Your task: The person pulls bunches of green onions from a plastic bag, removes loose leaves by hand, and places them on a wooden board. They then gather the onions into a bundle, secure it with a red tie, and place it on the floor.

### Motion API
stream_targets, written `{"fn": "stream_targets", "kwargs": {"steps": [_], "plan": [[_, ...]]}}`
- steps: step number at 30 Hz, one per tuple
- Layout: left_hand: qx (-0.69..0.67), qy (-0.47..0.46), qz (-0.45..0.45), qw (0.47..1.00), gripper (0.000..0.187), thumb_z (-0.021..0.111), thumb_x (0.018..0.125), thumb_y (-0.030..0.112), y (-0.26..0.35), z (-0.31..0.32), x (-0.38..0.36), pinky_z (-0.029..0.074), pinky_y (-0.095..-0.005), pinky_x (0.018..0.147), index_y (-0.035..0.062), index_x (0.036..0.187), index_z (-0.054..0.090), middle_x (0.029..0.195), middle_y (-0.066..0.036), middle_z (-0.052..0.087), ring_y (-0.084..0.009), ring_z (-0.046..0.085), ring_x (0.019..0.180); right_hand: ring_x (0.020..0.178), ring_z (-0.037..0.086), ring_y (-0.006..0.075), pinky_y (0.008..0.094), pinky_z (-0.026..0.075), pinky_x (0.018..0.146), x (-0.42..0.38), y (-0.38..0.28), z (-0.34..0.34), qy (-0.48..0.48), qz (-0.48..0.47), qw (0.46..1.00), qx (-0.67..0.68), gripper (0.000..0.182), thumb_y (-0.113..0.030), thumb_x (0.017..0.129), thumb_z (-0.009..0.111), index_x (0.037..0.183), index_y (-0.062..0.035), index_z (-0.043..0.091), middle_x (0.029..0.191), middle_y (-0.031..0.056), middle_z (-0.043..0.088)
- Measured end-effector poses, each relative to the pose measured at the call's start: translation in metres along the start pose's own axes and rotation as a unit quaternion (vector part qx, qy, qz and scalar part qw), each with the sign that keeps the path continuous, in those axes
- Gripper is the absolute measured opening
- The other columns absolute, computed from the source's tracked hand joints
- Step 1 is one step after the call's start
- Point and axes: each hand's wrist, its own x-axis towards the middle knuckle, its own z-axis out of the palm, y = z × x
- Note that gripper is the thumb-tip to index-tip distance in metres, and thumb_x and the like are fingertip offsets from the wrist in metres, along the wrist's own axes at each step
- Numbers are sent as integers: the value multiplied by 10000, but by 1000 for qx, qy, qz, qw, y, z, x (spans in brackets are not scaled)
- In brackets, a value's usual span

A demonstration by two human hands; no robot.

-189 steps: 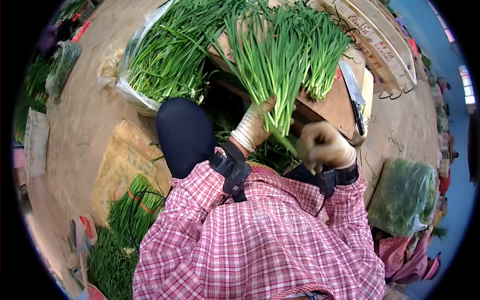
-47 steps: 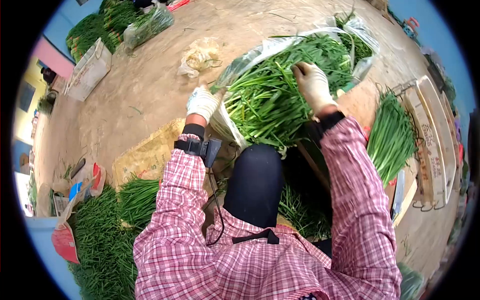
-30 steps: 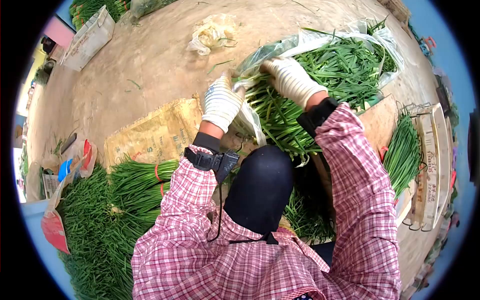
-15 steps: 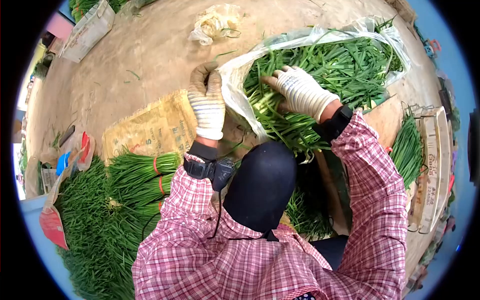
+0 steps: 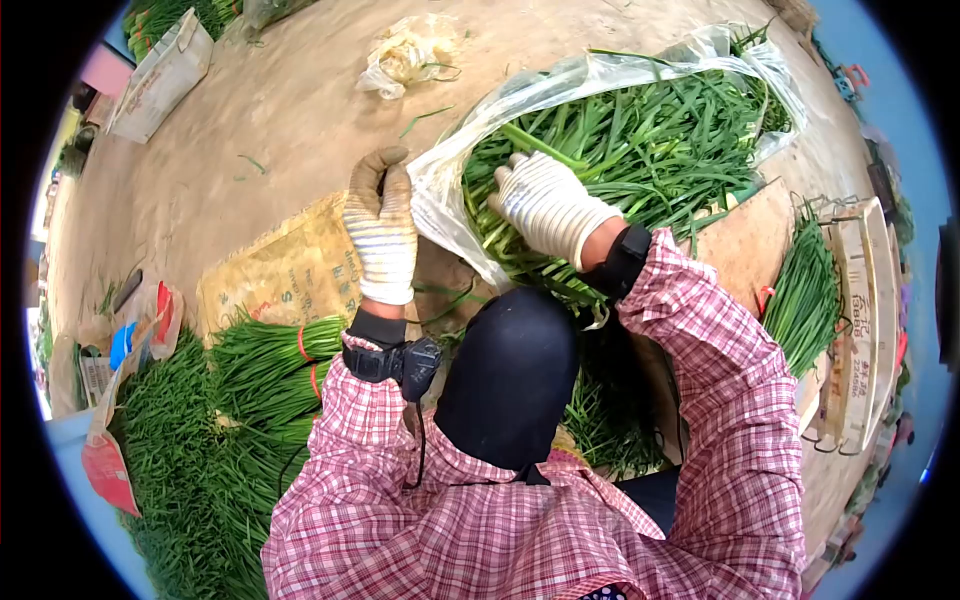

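My left hand (image 5: 383, 225), in a striped knit glove with soiled fingertips, is curled at the near left rim of a clear plastic bag (image 5: 437, 190), its fingertips pinching the edge. My right hand (image 5: 550, 205), gloved alike, is inside the bag's mouth with bent fingers closed on garlic chives; its fingertips are partly hidden among the stalks. Loose green garlic chives (image 5: 660, 130) fill the bag, pale stem ends towards me. One thick pale-green stalk (image 5: 540, 145) lies slantwise just above my right knuckles.
Banded green bundles (image 5: 275, 345) lie on a yellow woven sack (image 5: 280, 285) at left, beside a large leafy pile (image 5: 175, 440). At right, another tied bundle (image 5: 805, 295) rests by a white crate (image 5: 860, 330). A crumpled plastic bag (image 5: 405, 55) and a white box (image 5: 160, 80) lie farther off.
The view has shifted slightly. My left hand has drawn the bag's rim a little towards me. My right hand's fingers have curled in, and it has moved slightly left and nearer.
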Motion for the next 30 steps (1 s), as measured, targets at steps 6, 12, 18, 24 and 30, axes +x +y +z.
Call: {"fn": "stream_targets", "kwargs": {"steps": [6, 12, 18, 24, 30], "plan": [[6, -9, -4, 1000, 145, 517, 942, 12, -13, 0, 6, 447, -253, 866, -11, 1057, 603, 993, -50, 620, -109, 551, 929, 1257, 465, 337, 460, 390, 1033, -8, 3, -5, 89, -60, 993, 42, 250, -181, 740, 673, 980, -154, 737, 1253, 108, 577], [430, -12, 222, 875, 370, 676, 837, 47, -12, -11, 21, 462, -274, 844, 17, 1195, 589, 1006, -97, 598, -150, 558, 918, 1173, 525, 325, 436, 358, 1055, -26, 66, -43, 138, -24, 946, 293, 460, -194, 633, 753, 1071, -79, 675, 1162, 138, 609], [201, -280, 23, 939, 466, 768, 768, 105, 29, 40, -7, 506, -297, 731, -10, 1181, 586, 926, -90, 653, -141, 598, 775, 1066, 579, 380, 421, 475, 913, -28, 62, -41, 145, 21, 946, 288, 567, -166, 637, 730, 1179, -46, 614, 1122, 224, 610], [0, -168, -82, 982, 333, 712, 760, 72, -37, 41, -23, 526, -313, 747, -47, 1064, 646, 931, -206, 676, -228, 668, 800, 1134, 545, 284, 459, 344, 1028, -22, 34, -41, 50, 37, 995, 80, 664, -313, 595, 840, 1198, -144, 620, 1097, 90, 644], [314, -207, 90, 922, 242, 695, 691, 43, -23, 34, -19, 515, -401, 770, -5, 927, 666, 885, -206, 659, -362, 647, 827, 964, 614, 271, 354, 503, 839, -22, 60, -42, 192, 83, 917, 339, 447, -120, 648, 780, 1078, -59, 676, 985, 112, 666]]}}
